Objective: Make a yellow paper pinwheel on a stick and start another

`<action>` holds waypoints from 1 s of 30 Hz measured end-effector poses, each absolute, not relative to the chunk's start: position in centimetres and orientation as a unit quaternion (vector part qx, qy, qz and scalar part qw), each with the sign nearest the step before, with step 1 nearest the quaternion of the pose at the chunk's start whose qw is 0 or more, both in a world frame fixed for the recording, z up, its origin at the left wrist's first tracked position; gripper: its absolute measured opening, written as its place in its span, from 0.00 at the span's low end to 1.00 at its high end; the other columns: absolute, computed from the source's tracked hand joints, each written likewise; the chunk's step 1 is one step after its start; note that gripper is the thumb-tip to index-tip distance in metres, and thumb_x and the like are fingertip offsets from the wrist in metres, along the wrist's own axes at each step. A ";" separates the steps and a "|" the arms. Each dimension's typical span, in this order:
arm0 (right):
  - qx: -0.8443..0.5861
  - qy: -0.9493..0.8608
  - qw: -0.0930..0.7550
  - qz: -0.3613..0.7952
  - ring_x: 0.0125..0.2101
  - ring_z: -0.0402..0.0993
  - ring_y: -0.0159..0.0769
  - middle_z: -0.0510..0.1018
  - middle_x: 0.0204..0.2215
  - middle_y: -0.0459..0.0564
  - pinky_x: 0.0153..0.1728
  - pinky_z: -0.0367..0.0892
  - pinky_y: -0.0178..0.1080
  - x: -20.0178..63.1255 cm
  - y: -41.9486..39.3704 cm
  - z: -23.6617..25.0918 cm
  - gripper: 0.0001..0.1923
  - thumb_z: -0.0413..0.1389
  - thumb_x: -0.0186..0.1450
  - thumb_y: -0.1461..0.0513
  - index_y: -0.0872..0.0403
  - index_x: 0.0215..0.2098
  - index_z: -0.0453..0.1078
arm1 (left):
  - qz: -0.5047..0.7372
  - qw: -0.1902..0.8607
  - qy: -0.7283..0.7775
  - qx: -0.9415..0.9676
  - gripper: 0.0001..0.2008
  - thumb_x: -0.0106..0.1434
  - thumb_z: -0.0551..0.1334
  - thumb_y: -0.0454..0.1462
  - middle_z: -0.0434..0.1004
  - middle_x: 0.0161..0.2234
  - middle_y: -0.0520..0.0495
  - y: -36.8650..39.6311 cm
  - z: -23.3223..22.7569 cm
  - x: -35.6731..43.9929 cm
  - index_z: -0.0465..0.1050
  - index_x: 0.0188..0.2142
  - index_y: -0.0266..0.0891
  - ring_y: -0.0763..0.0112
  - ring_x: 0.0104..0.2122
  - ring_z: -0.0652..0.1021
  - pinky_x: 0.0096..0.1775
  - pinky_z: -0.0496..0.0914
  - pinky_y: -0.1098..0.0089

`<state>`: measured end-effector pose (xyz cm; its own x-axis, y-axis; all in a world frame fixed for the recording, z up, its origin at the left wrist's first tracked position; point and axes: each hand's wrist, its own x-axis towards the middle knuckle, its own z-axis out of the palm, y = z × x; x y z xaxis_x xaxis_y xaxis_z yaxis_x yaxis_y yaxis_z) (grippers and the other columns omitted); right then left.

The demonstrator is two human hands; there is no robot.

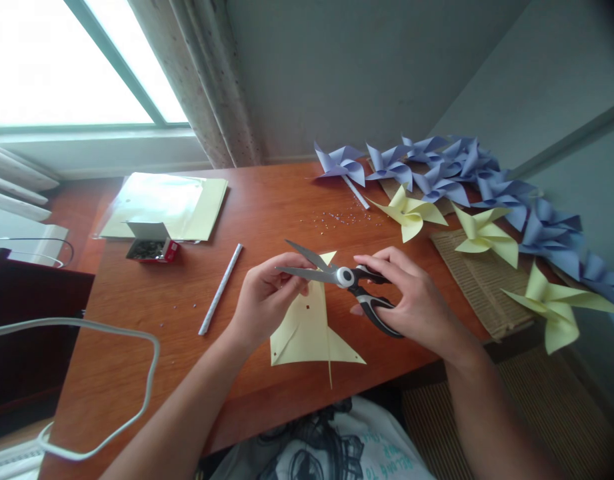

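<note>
Bare table point(267, 200) lies open beyond the hands. On the left a white paper stick point(221, 289) and pin box point(153, 249) intrude; paper pinwheels point(481, 193) crowd the right edge.

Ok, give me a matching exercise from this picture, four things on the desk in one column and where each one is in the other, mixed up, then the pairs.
Things:
1. scissors
2. yellow paper sheet
3. small box of pins
4. white paper stick

Places:
A. lying alone on the bare wood, left of the left hand
B. held in the left hand, under the blades
C. standing open beside the plastic sleeve of paper, far left
D. in the right hand, blades open

Pairs: 1-D, 2-B, 3-C, 4-A
</note>
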<state>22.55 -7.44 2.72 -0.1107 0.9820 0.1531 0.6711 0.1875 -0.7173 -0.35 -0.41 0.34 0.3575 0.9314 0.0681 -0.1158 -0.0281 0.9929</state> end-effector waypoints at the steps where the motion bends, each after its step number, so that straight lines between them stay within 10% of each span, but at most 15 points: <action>1: -0.587 -0.705 0.315 0.243 0.44 0.76 0.41 0.72 0.45 0.51 0.49 0.75 0.43 22.6 -7.4 2.7 0.33 0.71 0.58 0.57 0.47 0.60 0.70 | 0.439 0.602 0.358 0.562 0.06 0.62 0.69 0.37 0.78 0.25 0.48 -0.4 0.3 -0.3 0.79 0.31 0.37 0.76 0.22 0.74 0.24 0.70 0.74; 30: -0.580 -0.721 0.296 0.237 0.41 0.76 0.38 0.73 0.43 0.49 0.45 0.74 0.39 23.0 -7.5 2.9 0.29 0.69 0.61 0.60 0.51 0.59 0.71 | 0.444 0.632 0.359 0.524 0.05 0.62 0.70 0.35 0.77 0.25 0.49 -0.6 0.5 -0.2 0.79 0.30 0.36 0.77 0.23 0.73 0.26 0.70 0.76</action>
<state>22.97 -7.50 2.95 -0.1530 0.9764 0.1524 0.6957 0.2159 -0.6852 -0.17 -0.64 0.46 0.3484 0.9373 0.0109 -0.1849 0.0573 0.9811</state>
